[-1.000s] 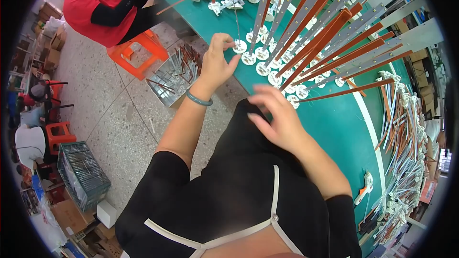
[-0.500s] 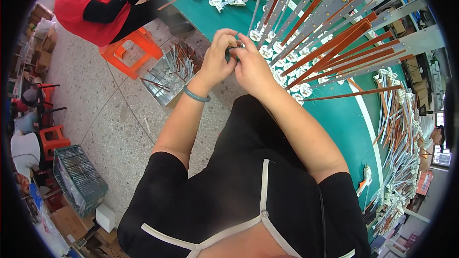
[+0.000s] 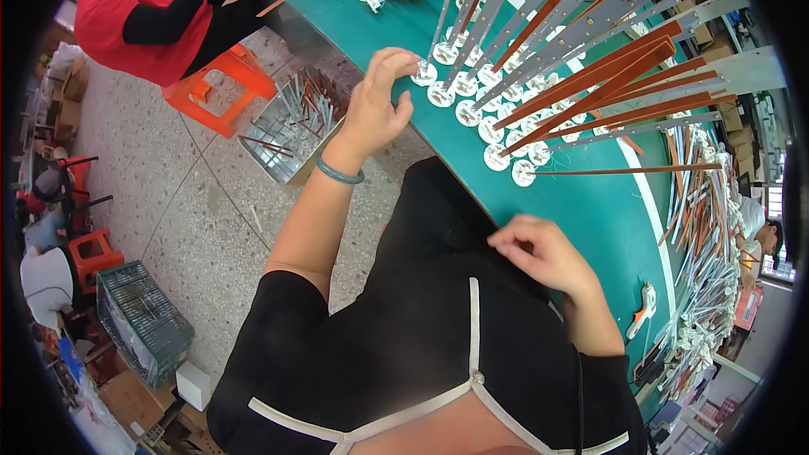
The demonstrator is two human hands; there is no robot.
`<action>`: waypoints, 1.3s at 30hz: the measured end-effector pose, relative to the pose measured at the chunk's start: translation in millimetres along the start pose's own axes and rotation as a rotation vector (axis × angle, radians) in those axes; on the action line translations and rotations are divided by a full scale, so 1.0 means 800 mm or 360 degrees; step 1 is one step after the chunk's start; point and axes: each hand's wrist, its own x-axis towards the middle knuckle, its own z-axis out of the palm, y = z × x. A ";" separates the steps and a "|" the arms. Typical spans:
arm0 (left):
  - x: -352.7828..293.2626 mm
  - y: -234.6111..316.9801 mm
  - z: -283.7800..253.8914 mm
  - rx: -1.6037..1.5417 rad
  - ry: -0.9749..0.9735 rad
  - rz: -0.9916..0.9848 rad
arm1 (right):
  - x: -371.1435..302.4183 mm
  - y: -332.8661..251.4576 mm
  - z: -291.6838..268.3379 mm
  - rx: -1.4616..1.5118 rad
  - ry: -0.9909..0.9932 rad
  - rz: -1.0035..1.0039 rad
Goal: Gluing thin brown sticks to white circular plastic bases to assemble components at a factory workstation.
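Observation:
My left hand [image 3: 381, 108] is at the table's edge, wearing a grey-green bangle [image 3: 340, 172]. Its curled fingertips are on the rim of a white round base [image 3: 425, 74], while the thumb bends below, a little away from it. Part of that base is behind the fingers. Lower right, my right hand [image 3: 543, 251] hovers over the table's near edge with loosely curled fingers, smeared by motion; I cannot make out anything in them. Just beyond the left hand stand several white round bases [image 3: 468, 113] with long grey LED strips [image 3: 539, 0] and brown-backed strips [image 3: 581, 80] leaning up from them.
A green table [image 3: 581, 219] carries a hot glue gun [image 3: 644, 312] and a long heap of strips [image 3: 704, 261] at right. Below left, a metal box [image 3: 268, 157] of strips stands on the floor beside an orange stool [image 3: 221, 88]. A person in red [image 3: 152, 25] sits there.
My right hand has left the left hand and drawn back toward my body, down and to the right. My left hand has stayed near the same spot, uncovering the white base.

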 end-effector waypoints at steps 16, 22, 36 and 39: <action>-0.001 -0.021 0.000 -0.0203 0.0492 -0.0334 | -0.054 0.035 0.011 0.0975 0.0308 0.0371; -0.030 0.018 -0.042 -0.0401 0.0598 -0.0599 | -0.076 0.028 -0.014 0.0241 0.0067 0.0066; -0.056 0.149 0.070 -0.0486 0.0005 -0.0325 | 0.022 0.120 -0.198 0.0570 0.1513 -0.0425; -0.043 0.158 0.090 -0.0392 0.0222 -0.0114 | 0.048 0.111 -0.196 0.0587 0.1541 -0.0503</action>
